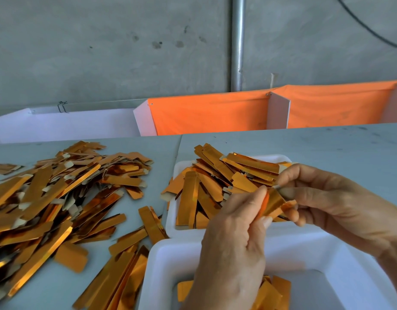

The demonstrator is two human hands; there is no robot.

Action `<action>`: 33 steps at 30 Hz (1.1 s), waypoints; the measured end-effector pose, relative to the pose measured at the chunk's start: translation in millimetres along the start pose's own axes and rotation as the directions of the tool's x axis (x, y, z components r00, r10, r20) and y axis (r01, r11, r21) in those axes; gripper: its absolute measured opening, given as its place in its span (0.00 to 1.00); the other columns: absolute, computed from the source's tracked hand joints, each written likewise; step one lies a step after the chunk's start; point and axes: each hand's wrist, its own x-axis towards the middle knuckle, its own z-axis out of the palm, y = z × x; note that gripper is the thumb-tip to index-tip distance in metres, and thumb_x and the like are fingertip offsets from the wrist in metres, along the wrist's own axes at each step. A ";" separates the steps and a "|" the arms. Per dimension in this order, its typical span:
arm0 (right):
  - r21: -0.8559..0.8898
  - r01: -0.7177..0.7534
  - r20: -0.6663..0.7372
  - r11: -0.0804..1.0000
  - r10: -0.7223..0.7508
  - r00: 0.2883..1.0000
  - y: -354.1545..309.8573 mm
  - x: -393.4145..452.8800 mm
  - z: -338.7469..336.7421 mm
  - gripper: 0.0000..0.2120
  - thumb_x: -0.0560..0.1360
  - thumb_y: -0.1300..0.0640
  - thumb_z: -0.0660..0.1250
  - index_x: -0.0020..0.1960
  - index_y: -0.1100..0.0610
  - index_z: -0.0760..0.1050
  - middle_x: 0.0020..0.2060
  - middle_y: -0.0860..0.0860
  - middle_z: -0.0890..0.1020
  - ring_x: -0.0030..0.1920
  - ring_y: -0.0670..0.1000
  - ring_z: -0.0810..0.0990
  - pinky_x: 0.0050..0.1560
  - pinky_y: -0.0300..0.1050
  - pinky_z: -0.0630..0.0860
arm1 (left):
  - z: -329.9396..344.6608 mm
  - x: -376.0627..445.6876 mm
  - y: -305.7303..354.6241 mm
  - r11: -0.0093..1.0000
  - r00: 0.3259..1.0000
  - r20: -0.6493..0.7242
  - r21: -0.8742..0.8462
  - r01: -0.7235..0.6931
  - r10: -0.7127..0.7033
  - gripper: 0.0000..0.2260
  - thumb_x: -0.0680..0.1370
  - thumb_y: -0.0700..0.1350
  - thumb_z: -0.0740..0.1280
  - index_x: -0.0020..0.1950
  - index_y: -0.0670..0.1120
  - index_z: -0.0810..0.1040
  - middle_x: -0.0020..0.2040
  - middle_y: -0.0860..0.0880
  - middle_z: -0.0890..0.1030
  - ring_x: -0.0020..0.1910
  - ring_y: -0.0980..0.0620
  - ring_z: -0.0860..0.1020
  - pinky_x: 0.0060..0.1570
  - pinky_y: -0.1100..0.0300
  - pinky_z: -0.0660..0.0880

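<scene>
Pinching gold strip point(274, 201) | left hand point(234, 238) from below | right hand point(331, 198) from the side | above white tray point(305, 249)

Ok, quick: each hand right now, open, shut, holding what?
Left hand: pinches the gold strip.
Right hand: pinches the same strip from the other side.

Fingers point(259, 198) hide half the strip point(274, 201); near tray point(170, 253) cut off.

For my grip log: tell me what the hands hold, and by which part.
One gold strip, shared by both hands: the left hand pinches its left edge, and the right hand pinches its right end.
</scene>
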 end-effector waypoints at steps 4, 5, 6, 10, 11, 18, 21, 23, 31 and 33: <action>0.016 -0.013 0.009 1.000 0.013 1.000 -0.3 -0.2 -0.3 0.26 0.53 0.48 0.84 0.44 0.60 0.80 0.32 0.57 0.78 0.29 0.50 0.77 0.29 0.38 0.76 | -0.8 1.5 1.1 0.999 1.000 0.020 -0.042 -0.012 0.013 0.18 0.81 0.40 0.59 0.70 0.53 0.69 0.58 0.64 0.70 0.59 0.73 0.66 0.54 0.83 0.62; 0.021 -0.024 0.002 0.999 0.024 1.000 -0.3 -0.2 0.3 0.24 0.55 0.49 0.83 0.44 0.60 0.80 0.32 0.58 0.77 0.29 0.51 0.77 0.29 0.38 0.76 | -0.9 1.5 1.3 0.999 1.000 0.017 -0.047 -0.008 0.008 0.18 0.81 0.41 0.59 0.70 0.54 0.69 0.57 0.65 0.70 0.59 0.73 0.66 0.54 0.82 0.62; 0.032 -0.034 -0.003 0.999 0.034 0.999 -0.3 0.0 0.9 0.21 0.58 0.51 0.82 0.44 0.60 0.80 0.32 0.58 0.77 0.28 0.50 0.77 0.28 0.38 0.75 | -1.0 1.3 1.3 0.998 1.000 0.014 -0.056 -0.002 0.002 0.18 0.81 0.43 0.59 0.70 0.55 0.68 0.57 0.66 0.70 0.59 0.73 0.66 0.54 0.81 0.62; 0.086 -0.042 -0.025 0.995 0.045 0.999 -0.6 1.5 4.7 0.06 0.69 0.55 0.68 0.38 0.58 0.80 0.29 0.54 0.76 0.27 0.48 0.75 0.27 0.37 0.74 | -2.2 0.9 2.2 0.993 0.999 -0.011 -0.111 0.036 -0.037 0.17 0.79 0.46 0.62 0.65 0.64 0.70 0.57 0.69 0.73 0.59 0.72 0.69 0.53 0.80 0.64; 0.087 -0.046 -0.024 0.995 0.048 0.999 -0.2 1.6 5.1 0.07 0.69 0.55 0.67 0.37 0.58 0.80 0.28 0.53 0.76 0.27 0.47 0.74 0.27 0.36 0.74 | -2.8 0.7 2.2 0.990 0.998 -0.019 -0.129 0.054 -0.057 0.15 0.78 0.46 0.64 0.61 0.64 0.72 0.55 0.68 0.74 0.58 0.72 0.70 0.53 0.79 0.65; 0.101 -0.055 0.045 0.993 0.051 0.998 3.2 1.8 -0.9 0.13 0.65 0.52 0.78 0.43 0.59 0.81 0.30 0.53 0.76 0.28 0.47 0.74 0.28 0.36 0.74 | -7.4 1.4 2.5 0.961 0.997 0.004 -0.265 0.079 -0.081 0.08 0.73 0.50 0.65 0.52 0.59 0.73 0.49 0.63 0.80 0.52 0.64 0.77 0.48 0.75 0.69; 0.126 -0.052 0.071 0.991 0.043 0.997 4.3 2.5 -2.6 0.20 0.59 0.49 0.82 0.43 0.59 0.81 0.31 0.52 0.77 0.28 0.47 0.74 0.28 0.37 0.74 | -9.0 1.7 1.7 0.957 0.997 0.024 -0.281 0.075 -0.071 0.09 0.73 0.50 0.65 0.52 0.60 0.74 0.49 0.63 0.80 0.52 0.63 0.78 0.49 0.74 0.70; 0.128 -0.052 0.079 0.990 0.043 0.996 4.5 2.9 -2.7 0.22 0.58 0.49 0.82 0.44 0.60 0.81 0.32 0.53 0.77 0.28 0.47 0.74 0.28 0.37 0.74 | -9.8 1.6 1.1 0.953 0.997 0.031 -0.293 0.075 -0.068 0.08 0.74 0.49 0.65 0.52 0.60 0.74 0.49 0.62 0.81 0.52 0.63 0.78 0.49 0.75 0.70; -0.059 0.024 0.015 0.998 -0.024 1.000 -0.5 0.5 1.4 0.15 0.59 0.51 0.81 0.38 0.58 0.80 0.29 0.54 0.76 0.26 0.47 0.72 0.29 0.36 0.72 | -9.3 0.9 0.2 0.963 0.998 0.051 -0.262 0.057 -0.046 0.09 0.76 0.43 0.68 0.51 0.57 0.75 0.48 0.61 0.81 0.51 0.63 0.79 0.48 0.74 0.71; -0.140 0.034 -0.027 0.990 -0.038 0.999 -0.5 2.0 6.7 0.08 0.63 0.56 0.78 0.36 0.56 0.79 0.28 0.55 0.75 0.26 0.47 0.72 0.28 0.36 0.71 | -10.0 1.1 -0.6 0.968 0.997 0.054 -0.242 0.063 -0.052 0.09 0.76 0.43 0.68 0.51 0.58 0.75 0.48 0.62 0.81 0.51 0.63 0.78 0.49 0.73 0.71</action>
